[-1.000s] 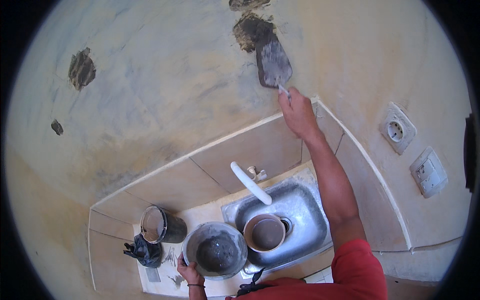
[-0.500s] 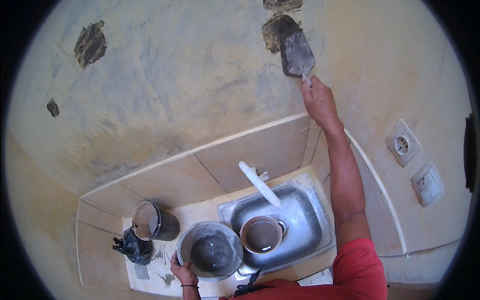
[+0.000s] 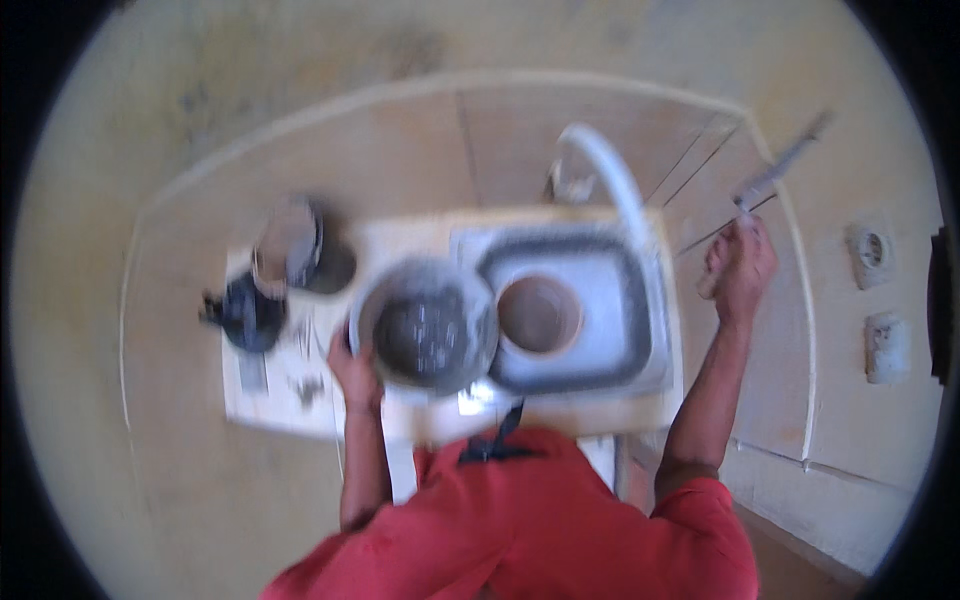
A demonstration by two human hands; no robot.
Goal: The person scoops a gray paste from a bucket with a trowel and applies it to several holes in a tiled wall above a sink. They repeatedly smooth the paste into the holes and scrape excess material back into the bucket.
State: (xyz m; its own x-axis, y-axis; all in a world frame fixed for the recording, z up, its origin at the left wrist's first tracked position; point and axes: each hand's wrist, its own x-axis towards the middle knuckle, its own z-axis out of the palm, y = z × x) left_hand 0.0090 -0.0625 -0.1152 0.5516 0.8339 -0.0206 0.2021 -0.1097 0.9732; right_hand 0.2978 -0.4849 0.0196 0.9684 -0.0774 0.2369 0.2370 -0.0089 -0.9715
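My left hand (image 3: 358, 372) grips the near-left rim of a grey mixing bowl (image 3: 475, 345). Dark wet mortar (image 3: 415, 335) lies in the bottom of the bowl. My right hand (image 3: 742, 268) is raised at the right, closed round the handle of a trowel (image 3: 785, 168). The trowel shows nearly edge-on and blurred, its blade pointing up and to the right, away from the bowl. Whether mortar sits on the blade I cannot tell.
A steel sink (image 3: 615, 365) holds a brown pot (image 3: 540, 313) under a white curved tap (image 3: 612, 175). Left of the bowl stand a dark bucket (image 3: 335, 262) and a black plastic bag (image 3: 250, 318). A socket (image 3: 870, 255) and a switch (image 3: 886, 348) are on the right wall.
My right hand has brought the trowel down and right, off the patched wall. The view has tilted down toward the counter. My left hand keeps its grip on the bowl.
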